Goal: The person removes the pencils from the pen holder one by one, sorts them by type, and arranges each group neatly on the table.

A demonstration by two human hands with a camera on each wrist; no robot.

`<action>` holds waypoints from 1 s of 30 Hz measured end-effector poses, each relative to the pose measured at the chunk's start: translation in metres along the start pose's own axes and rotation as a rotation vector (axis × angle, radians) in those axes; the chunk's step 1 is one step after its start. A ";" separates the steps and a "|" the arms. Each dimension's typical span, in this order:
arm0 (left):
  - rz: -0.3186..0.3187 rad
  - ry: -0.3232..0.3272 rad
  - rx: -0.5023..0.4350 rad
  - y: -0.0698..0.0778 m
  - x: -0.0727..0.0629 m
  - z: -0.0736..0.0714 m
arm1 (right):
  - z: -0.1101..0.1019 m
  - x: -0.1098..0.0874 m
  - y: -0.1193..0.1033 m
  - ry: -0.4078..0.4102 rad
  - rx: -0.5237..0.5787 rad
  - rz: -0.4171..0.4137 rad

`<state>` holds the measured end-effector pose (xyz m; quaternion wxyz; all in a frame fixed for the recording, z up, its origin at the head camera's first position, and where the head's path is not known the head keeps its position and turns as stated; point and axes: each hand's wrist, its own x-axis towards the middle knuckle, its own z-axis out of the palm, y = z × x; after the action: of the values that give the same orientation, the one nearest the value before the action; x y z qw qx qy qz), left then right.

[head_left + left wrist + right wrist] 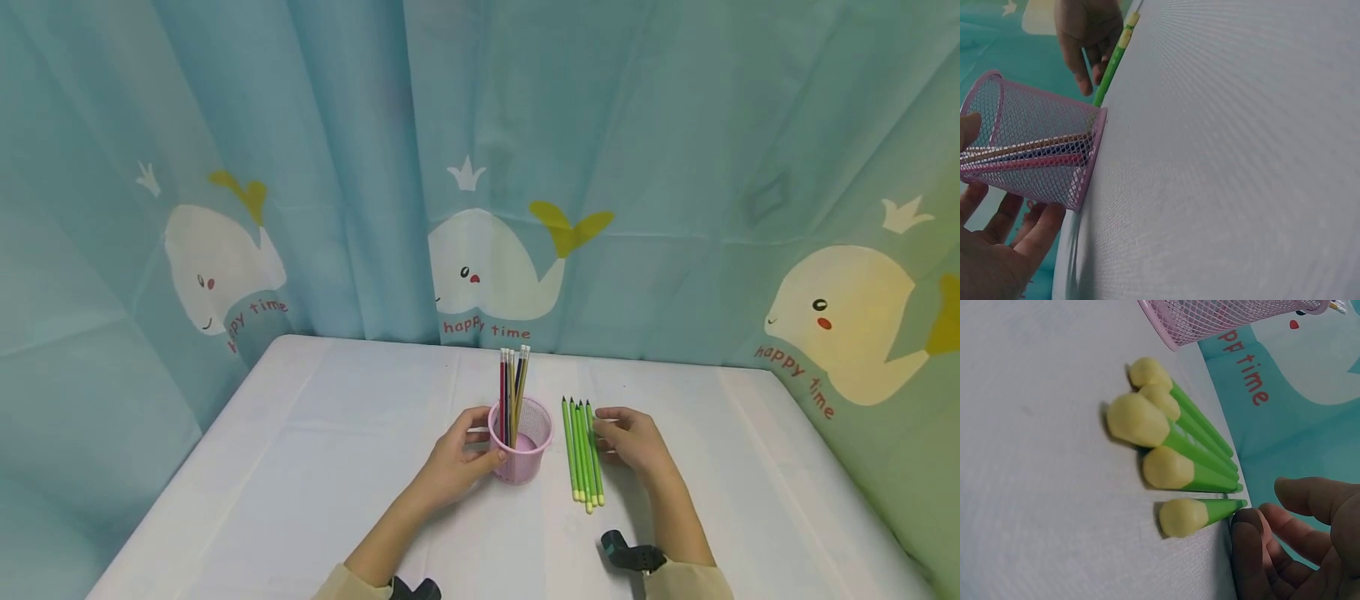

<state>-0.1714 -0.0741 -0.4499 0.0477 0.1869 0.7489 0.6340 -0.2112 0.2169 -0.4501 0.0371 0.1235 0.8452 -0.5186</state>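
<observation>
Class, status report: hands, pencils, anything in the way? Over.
Left hand gripping cup. Right hand beside green pencils. Pencils lying on table. Nothing visible between them and right hand.

The pink pencil cup (pixel 517 470) is wire-like mesh; at its three o'clock, smooth green pencils (pixel 581 454); at six, matt, fine-grained tabletop (pixel 510 550); at twelve, cloth curtain (pixel 337 167).

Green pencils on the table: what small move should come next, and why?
Probably the right hand should pinch the rightmost green pencil: its fingers are right beside it, while the left hand holds the pink mesh pen cup, which has open space inside.
</observation>
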 end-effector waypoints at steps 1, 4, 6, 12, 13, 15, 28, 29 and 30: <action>0.001 0.000 -0.002 0.000 0.000 0.000 | 0.000 0.000 0.000 -0.001 -0.002 0.001; 0.004 0.000 -0.008 -0.001 0.000 0.001 | -0.001 -0.001 -0.002 -0.005 -0.007 0.004; 0.009 -0.001 -0.011 -0.001 0.001 0.001 | -0.002 -0.002 -0.003 -0.002 -0.014 0.003; 0.012 -0.002 0.008 -0.002 0.001 0.000 | -0.006 -0.006 -0.011 -0.001 -0.017 -0.097; 0.010 -0.005 0.011 -0.002 0.001 0.000 | -0.007 -0.007 -0.014 -0.009 -0.007 -0.129; 0.000 -0.010 0.015 -0.002 0.001 -0.001 | -0.008 -0.010 -0.020 -0.033 0.020 -0.187; -0.027 0.029 0.033 0.005 0.004 -0.014 | 0.003 -0.026 -0.043 -0.431 0.087 -0.464; -0.021 0.047 0.032 0.005 0.004 -0.014 | 0.006 -0.026 -0.044 -0.463 0.083 -0.475; -0.011 0.063 0.035 0.005 0.004 -0.015 | 0.009 -0.027 -0.044 -0.490 0.082 -0.479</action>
<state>-0.1791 -0.0863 -0.4418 0.0246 0.1635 0.7619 0.6262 -0.1971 0.1851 -0.4106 0.1111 -0.2052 0.7947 -0.5603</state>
